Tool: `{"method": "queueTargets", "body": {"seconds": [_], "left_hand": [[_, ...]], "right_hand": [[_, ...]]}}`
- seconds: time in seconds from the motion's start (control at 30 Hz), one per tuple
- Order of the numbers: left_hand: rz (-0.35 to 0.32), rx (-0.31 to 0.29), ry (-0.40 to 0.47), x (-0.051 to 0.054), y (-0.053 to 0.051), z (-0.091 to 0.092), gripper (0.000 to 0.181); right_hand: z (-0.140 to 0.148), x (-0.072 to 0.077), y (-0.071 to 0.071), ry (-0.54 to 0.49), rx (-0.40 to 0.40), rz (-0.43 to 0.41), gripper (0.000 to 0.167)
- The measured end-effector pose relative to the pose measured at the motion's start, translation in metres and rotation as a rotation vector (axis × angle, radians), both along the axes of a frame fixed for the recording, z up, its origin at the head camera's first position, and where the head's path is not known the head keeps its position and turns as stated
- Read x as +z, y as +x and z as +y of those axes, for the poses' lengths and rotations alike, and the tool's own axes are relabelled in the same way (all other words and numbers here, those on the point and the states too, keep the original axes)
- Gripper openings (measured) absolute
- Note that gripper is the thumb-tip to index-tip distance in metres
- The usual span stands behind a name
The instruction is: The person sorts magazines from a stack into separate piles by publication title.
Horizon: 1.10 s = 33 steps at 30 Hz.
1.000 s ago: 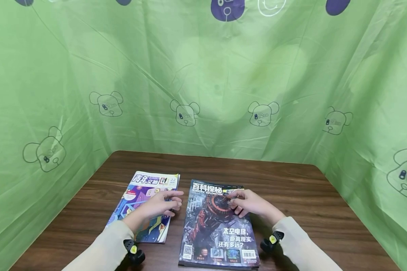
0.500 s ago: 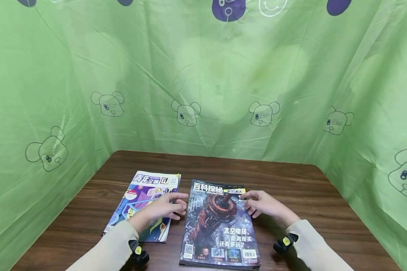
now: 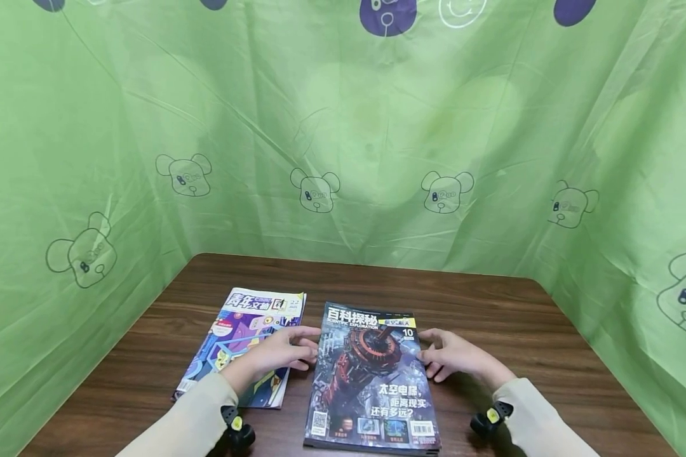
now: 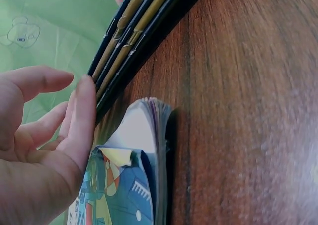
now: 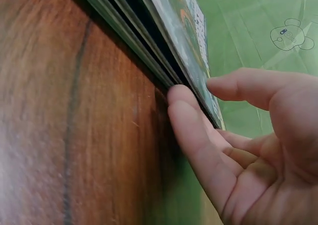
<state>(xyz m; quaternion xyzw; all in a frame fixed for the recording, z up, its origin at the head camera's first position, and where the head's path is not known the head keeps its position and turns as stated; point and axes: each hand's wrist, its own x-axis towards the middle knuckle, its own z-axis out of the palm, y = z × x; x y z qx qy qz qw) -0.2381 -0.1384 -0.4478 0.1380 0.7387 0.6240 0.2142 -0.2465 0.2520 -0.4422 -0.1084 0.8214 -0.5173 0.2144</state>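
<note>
A stack of magazines point(image 3: 371, 387) lies on the table, a dark cover with a red ring-shaped machine on top. My left hand point(image 3: 280, 352) is at the stack's left side, over the edge of the other magazine; in the left wrist view a fingertip touches the layered spines point(image 4: 130, 34). On the opposite side, my right hand point(image 3: 460, 357) has its fingertips against the stack's page edges point(image 5: 144, 36), the thumb close to the top cover. Both hands have loosely extended fingers. A purple and white magazine point(image 3: 242, 320) lies to the left, partly hidden under my left forearm.
The brown wooden table point(image 3: 509, 330) has its far edge along a green curtain point(image 3: 371, 241) printed with bear heads. The curtain also closes off both sides. Each wrist wears a black strap device, such as the right one point(image 3: 491, 416).
My right hand has moved right, off the top cover to the stack's right edge. My left hand has shifted slightly right to the left edge. The magazines keep their places.
</note>
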Motion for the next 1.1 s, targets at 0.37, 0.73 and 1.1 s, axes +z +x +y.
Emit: {"method": "queueTargets", "body": {"seconds": [0.37, 0.73, 1.1], "left_hand": [[0.02, 0.036, -0.036, -0.005, -0.003, 0.005, 0.063], [0.02, 0.053, -0.018, -0.001, -0.002, 0.011, 0.063], [-0.022, -0.027, 0.04, -0.001, -0.003, 0.01, 0.07]], "right_hand": [[-0.002, -0.006, 0.002, 0.018, 0.01, -0.013, 0.071], [-0.001, -0.004, 0.004, -0.013, 0.021, -0.004, 0.072], [0.003, 0.0, 0.002, -0.108, 0.038, 0.0, 0.07]]}}
